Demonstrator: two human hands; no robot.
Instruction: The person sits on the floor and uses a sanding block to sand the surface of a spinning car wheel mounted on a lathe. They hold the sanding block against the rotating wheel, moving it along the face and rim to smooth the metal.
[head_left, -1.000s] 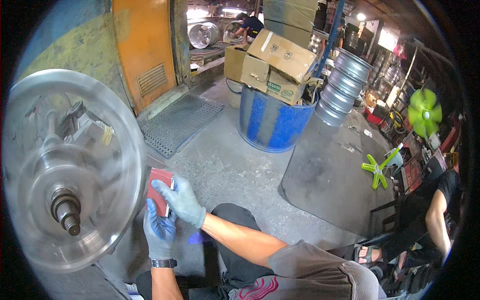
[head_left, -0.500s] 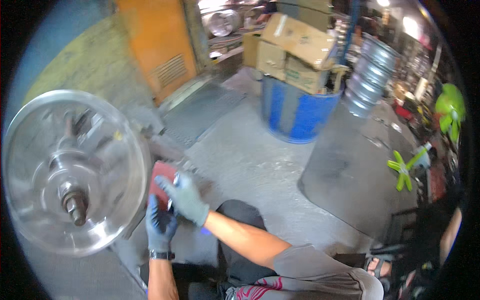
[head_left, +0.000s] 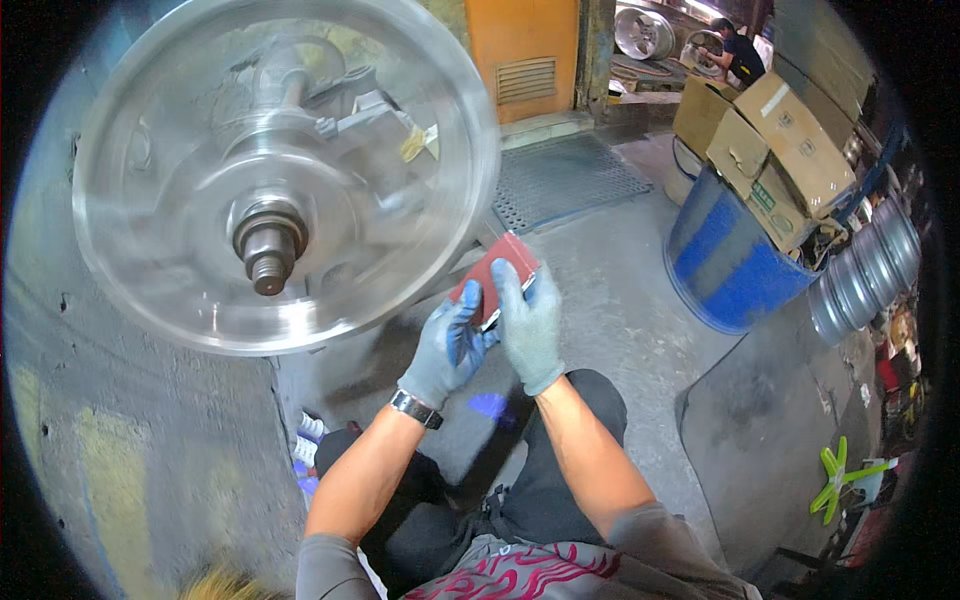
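Observation:
Both my hands wear grey-blue gloves and hold a flat piece of red-brown sandpaper (head_left: pixel 510 252) between them, close to the wheel's lower right edge but apart from it. My left hand (head_left: pixel 445 348) grips its lower end, with a dark watch on the wrist. The fingers of my right hand (head_left: pixel 530 322) lie over its right side, pressing on the surface. A large shiny metal wheel (head_left: pixel 325 195) is mounted on a threaded shaft (head_left: pixel 268 262) at the upper left. Its spokes are smeared by spinning.
A blue drum (head_left: pixel 725 260) filled with cardboard boxes (head_left: pixel 795 150) stands at the right, beside stacked metal rims (head_left: pixel 868 265). Green fan blades (head_left: pixel 830 480) lie farther right. A black mat (head_left: pixel 565 180) fronts the orange door (head_left: pixel 520 45). Another person (head_left: pixel 742 55) crouches in the background.
The view has swung, so the wheel now appears higher and the drum farther right. My hands still hold the sandpaper, its upper end now tilted to the right.

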